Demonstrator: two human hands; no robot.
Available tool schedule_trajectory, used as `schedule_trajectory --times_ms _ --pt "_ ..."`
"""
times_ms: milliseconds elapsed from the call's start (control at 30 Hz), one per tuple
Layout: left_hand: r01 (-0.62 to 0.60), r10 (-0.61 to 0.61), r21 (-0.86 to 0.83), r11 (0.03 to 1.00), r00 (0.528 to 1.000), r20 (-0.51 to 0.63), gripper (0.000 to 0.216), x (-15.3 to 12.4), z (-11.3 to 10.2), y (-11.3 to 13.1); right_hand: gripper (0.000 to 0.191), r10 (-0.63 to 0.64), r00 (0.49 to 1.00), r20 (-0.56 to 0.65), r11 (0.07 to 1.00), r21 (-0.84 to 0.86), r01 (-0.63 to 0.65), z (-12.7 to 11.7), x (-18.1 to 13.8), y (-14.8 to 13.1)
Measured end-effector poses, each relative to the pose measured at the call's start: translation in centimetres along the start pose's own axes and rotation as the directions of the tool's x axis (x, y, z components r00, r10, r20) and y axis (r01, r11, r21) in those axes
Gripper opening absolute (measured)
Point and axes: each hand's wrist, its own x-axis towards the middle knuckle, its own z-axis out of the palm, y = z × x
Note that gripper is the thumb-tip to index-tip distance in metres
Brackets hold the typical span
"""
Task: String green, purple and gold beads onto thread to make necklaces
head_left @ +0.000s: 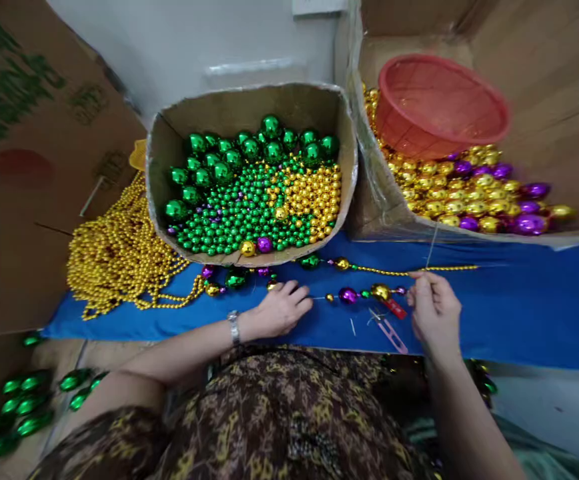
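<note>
My right hand (434,310) is closed in a pinch on a thin string (432,247), whose loose end stands up above the fingertips. Strung beads (348,295) in purple, green and gold lie between my two hands. My left hand (282,310) has its fingers bent together over the left end of this strung row, where the string runs in under them. Just behind, a chain of small gold beads (384,271) passes close to my right fingertips. Pink thread snips (392,335) and a red tag (395,307) lie beside my right hand.
A cut-down cardboard box (352,167) holds green, gold and purple beads. To its left is a heap of gold bead chains (119,253). At right, a larger carton (369,193) contains gold and purple beads and a red basket (394,127). Blue cloth (529,313) covers the table.
</note>
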Motion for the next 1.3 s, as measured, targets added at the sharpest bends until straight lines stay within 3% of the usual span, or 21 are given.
schedule_trajectory --times_ms 233,333,433,533,667,733,800,900,1000,1067,1200,1300 --pt "0.147 -0.148 0.142 0.979 0.989 -0.002 0.037 -5.5 0.4 -4.0 0.032 -0.058 0.996 0.067 0.972 -0.223 0.071 0.8 -0.4 -0.6" --pt "0.218 -0.221 0.217 0.952 0.975 -0.008 0.030 -6.9 -0.1 -5.4 0.030 -0.092 0.995 0.039 0.974 -0.203 0.098 1.4 -0.7 -1.2" --pt "0.225 -0.220 0.174 0.959 0.974 -0.051 0.025 -7.1 -0.7 -5.4 0.028 -0.092 0.992 0.085 0.988 -0.113 0.101 2.2 -1.3 -2.2" --pt "0.112 -0.114 -0.025 0.993 0.972 -0.204 0.037 -4.7 -1.4 -3.6 0.026 -0.125 0.973 0.196 0.989 -0.048 0.137 3.6 -2.1 -3.6" --pt "-0.167 0.027 -0.270 0.948 0.889 -0.456 0.054 1.2 -1.9 0.3 0.025 -0.211 0.922 0.325 0.976 0.016 0.218 5.3 -2.9 -5.3" --pt "-0.291 0.062 -0.360 0.887 0.845 -0.531 0.052 4.0 -1.9 1.8 0.025 -0.244 0.892 0.381 0.968 0.039 0.248 5.5 -3.3 -5.8" --pt "-0.323 0.041 -0.459 0.828 0.850 -0.525 0.041 5.8 -1.5 2.4 0.025 -0.241 0.889 0.390 0.968 0.026 0.251 5.1 -3.4 -6.0" --pt "-0.250 0.051 -0.465 0.849 0.916 -0.399 0.026 6.5 -0.5 2.4 0.023 -0.173 0.940 0.293 0.984 0.003 0.180 3.4 -3.0 -5.8" --pt "-0.136 0.055 -0.311 0.941 0.966 -0.254 0.023 5.8 0.7 2.0 0.021 -0.129 0.991 0.032 0.981 0.150 0.123 1.9 -1.5 -5.3" --pt "-0.063 0.008 -0.247 0.967 0.976 -0.217 0.023 5.1 1.3 1.8 0.020 -0.116 0.986 -0.123 0.948 0.283 0.147 1.5 -0.6 -5.2" --pt "0.036 -0.096 -0.247 0.968 0.967 -0.237 0.030 3.9 1.3 1.6 0.019 -0.112 0.982 -0.151 0.928 0.337 0.157 1.9 0.1 -5.4" --pt "0.001 -0.072 -0.223 0.975 0.948 -0.309 0.044 2.0 0.8 0.9 0.022 -0.132 0.976 -0.172 0.945 0.275 0.177 2.1 0.1 -5.5"
